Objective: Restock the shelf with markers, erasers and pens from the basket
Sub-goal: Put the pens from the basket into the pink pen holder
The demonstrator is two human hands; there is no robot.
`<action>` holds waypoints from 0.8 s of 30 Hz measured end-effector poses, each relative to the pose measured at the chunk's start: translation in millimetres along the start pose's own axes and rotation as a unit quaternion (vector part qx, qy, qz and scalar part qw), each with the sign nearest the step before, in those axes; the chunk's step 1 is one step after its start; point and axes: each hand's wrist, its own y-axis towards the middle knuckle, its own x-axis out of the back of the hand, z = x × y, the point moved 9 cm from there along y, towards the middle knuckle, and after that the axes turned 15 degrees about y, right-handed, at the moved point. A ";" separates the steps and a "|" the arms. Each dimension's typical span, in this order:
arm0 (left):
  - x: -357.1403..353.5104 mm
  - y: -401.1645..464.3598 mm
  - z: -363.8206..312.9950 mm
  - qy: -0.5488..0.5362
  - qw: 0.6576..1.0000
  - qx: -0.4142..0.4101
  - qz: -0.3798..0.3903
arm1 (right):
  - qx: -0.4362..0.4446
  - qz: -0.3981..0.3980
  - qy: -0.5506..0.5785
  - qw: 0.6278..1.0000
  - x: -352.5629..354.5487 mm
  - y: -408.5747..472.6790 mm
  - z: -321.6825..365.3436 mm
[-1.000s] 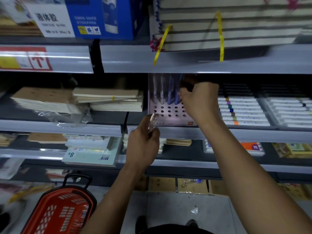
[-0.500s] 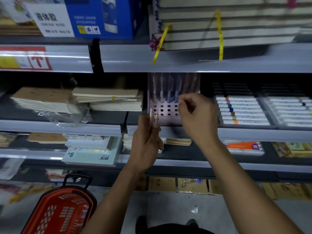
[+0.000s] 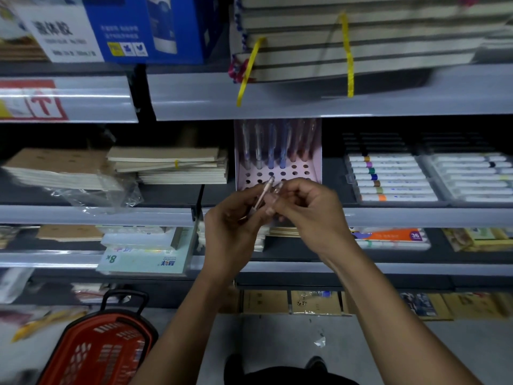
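Note:
Both hands meet in front of the middle shelf. My left hand point(image 3: 236, 226) grips a small bunch of clear pens, and one pinkish pen point(image 3: 263, 193) sticks up from it. My right hand point(image 3: 302, 209) pinches a pen from that bunch at its upper end. Just behind them a pink pen display rack point(image 3: 311, 173) with rows of round holes stands on the shelf, with several pens point(image 3: 272, 145) upright in its back row. The red basket point(image 3: 102, 348) sits on the floor at lower left.
Trays of markers point(image 3: 394, 176) lie right of the rack, stacked notebooks point(image 3: 172, 165) to its left. The shelf above point(image 3: 277, 98) overhangs the rack closely. A blue box point(image 3: 155, 26) and bundled books point(image 3: 361, 37) sit on top. Lower shelves hold paper pads and marker packs.
My right hand has come back from the rack's back row down to my left hand, which rose slightly. The two hands now meet over the held pens.

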 end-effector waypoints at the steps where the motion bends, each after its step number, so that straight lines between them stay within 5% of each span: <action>1: -1.0 0.6 -1.2 0.001 1.000 -0.004 0.007 | 0.002 -0.005 0.001 1.000 3.0 0.3 0.9; 8: 0.1 1.0 1.0 0.072 0.997 -0.011 0.004 | 0.019 -0.064 0.011 0.998 23.8 5.2 10.6; 16: -0.4 -0.4 0.3 0.318 0.947 -0.036 -0.014 | 0.120 -0.171 -0.011 0.978 53.6 12.0 49.0; 24: -8.5 -3.8 -2.3 0.355 0.934 -0.024 0.033 | 0.229 -0.258 -0.081 0.935 64.1 19.1 84.2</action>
